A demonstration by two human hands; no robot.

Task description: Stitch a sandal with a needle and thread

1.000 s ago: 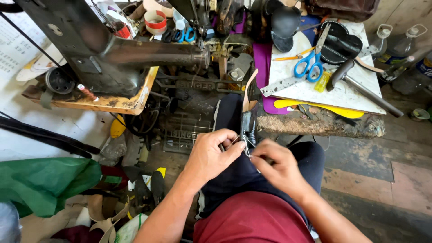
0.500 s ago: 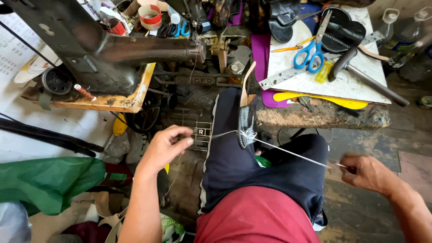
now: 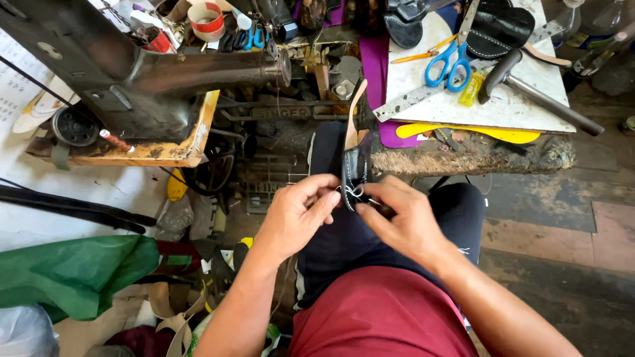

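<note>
Between my knees, a black shoe (image 3: 356, 168) stands on edge, with a tan insole tongue sticking up from it toward the workbench (image 3: 476, 155). Both hands meet at its near edge.

1. Left hand (image 3: 294, 215): thumb and forefinger pinch white thread (image 3: 352, 192) at the seam. Grip is closed on the thread, not on the shoe body.
2. Right hand (image 3: 407, 221): fingers curled and closed just beside the seam. It appears to hold the other thread end or a small tool; I cannot tell which, as the fingers cover it.
3. Thread state: short white loops sit against the black leather at the near edge. No long slack shows to either side.

Progress judgement: stitching on this edge is under way, not finished. White stitches are visible only at the spot between my fingertips; how much seam lies sewn beneath the hands is hidden. The upper portion of the shoe shows no white stitching that I can make out, so I judge that length to be left.

Nearby, untouched: blue scissors (image 3: 448, 64), a hammer (image 3: 529, 89), and a metal ruler (image 3: 413, 102) on the white board; the sewing machine (image 3: 145, 79) stands at left.
</note>
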